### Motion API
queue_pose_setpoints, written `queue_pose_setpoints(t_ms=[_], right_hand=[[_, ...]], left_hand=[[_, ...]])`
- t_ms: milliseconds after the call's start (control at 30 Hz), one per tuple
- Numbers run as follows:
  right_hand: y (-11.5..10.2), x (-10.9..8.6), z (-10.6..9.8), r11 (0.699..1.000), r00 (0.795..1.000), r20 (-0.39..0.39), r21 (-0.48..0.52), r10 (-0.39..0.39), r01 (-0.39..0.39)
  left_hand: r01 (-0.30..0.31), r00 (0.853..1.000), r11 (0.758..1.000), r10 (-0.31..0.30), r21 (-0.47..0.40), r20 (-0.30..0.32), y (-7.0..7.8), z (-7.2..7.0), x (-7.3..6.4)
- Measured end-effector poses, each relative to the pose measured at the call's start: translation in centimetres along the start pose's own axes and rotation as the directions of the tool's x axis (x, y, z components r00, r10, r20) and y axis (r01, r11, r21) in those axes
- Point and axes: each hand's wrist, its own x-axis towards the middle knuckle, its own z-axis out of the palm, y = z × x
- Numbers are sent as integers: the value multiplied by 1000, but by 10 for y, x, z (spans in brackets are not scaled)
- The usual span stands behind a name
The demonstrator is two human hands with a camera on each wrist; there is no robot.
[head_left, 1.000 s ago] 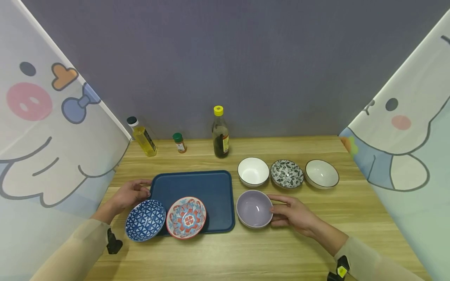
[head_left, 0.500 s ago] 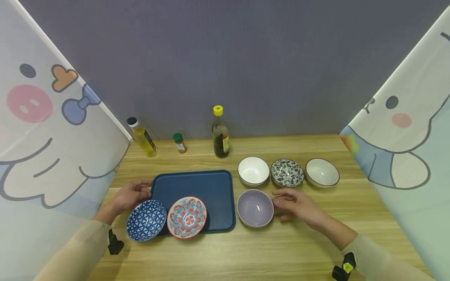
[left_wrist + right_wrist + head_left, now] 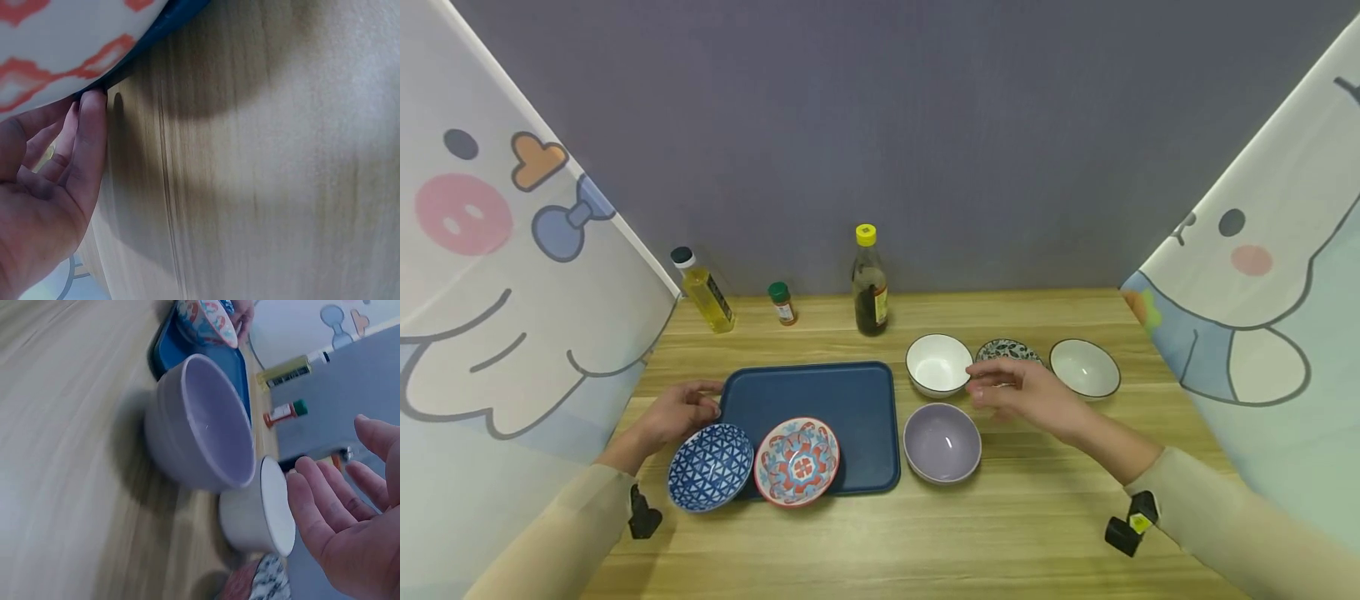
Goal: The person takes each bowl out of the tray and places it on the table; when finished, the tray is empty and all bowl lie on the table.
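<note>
My left hand (image 3: 681, 414) is at the left edge of the blue tray (image 3: 872, 417). In the left wrist view its thumb and fingers (image 3: 94, 119) pinch the tray's rim below a bowl. The blue triangle-patterned bowl (image 3: 711, 468) and the red-and-blue flowered bowl (image 3: 798, 462) sit at the tray's front, the blue one overhanging its corner. My right hand (image 3: 1030, 396) hovers with loose fingers, holding nothing, and partly hides the leaf-patterned bowl (image 3: 1003, 347). Below it stands the purple bowl (image 3: 942, 443); beside its fingertips is the white dark-rimmed bowl (image 3: 938, 365).
Another white bowl (image 3: 1084, 368) stands at the far right of the row. Along the back are an oil bottle (image 3: 707, 296), a green-capped spice jar (image 3: 782, 304) and a dark sauce bottle (image 3: 870, 292) with a yellow cap. A grey wall (image 3: 1000, 167) rises behind the table.
My right hand has let go of the purple bowl and moved up and back, over the leaf-patterned bowl. My left hand and the bowls stay where they were.
</note>
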Motion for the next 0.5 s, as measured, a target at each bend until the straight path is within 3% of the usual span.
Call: queue_pose_setpoints(t_ms=[233,500], right_hand=[[-20,32,24,999,993,119,-28,-17,20],[-32,69,70,999,964,264,-25,-31,39]], left_hand=[[11,1000,1000,-11,1,-2,4,0,-2],[20,1000,1000,-19,10,-16,5,0,-1]])
